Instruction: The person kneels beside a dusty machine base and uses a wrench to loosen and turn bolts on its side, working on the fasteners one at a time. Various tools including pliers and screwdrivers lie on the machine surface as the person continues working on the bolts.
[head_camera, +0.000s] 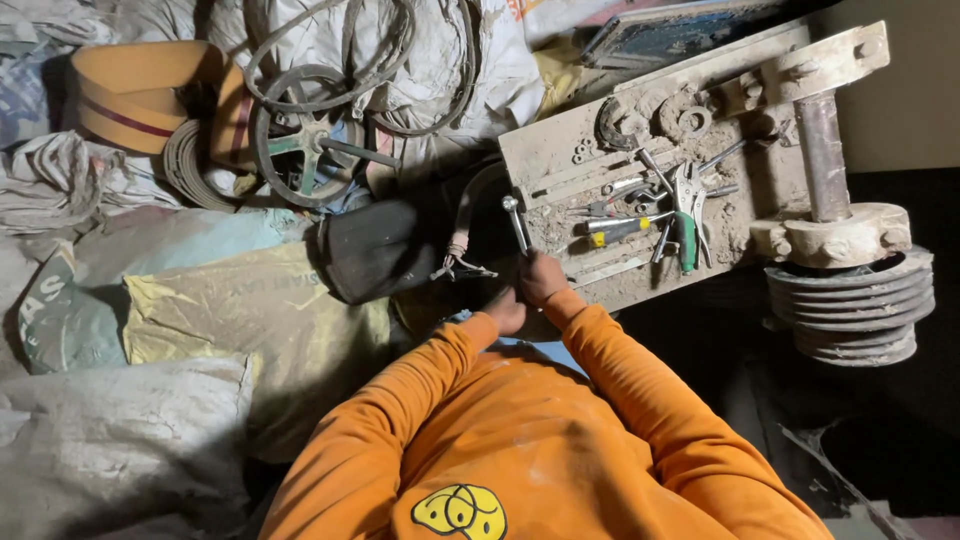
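The right hand (541, 277) grasps a wrench (516, 222) upright at the dusty tool tray's (560, 150) edge; the left hand (505, 312) (clenched, contents unclear) rests beside it; a slip could scatter the pliers (686, 205) nearby.

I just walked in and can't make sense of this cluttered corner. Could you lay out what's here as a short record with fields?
Setting: dim, dusty workshop seen from above
Person: orange sleeves, both hands close together
Right hand: grips a metal wrench by its handle
Left hand: beside the right, hold unclear
Work surface: dusty metal plate
Tools on the plate: green-handled pliers, yellow-handled screwdriver
Right side: grooved pulley on a shaft
Left side: sacks, spoked wheel
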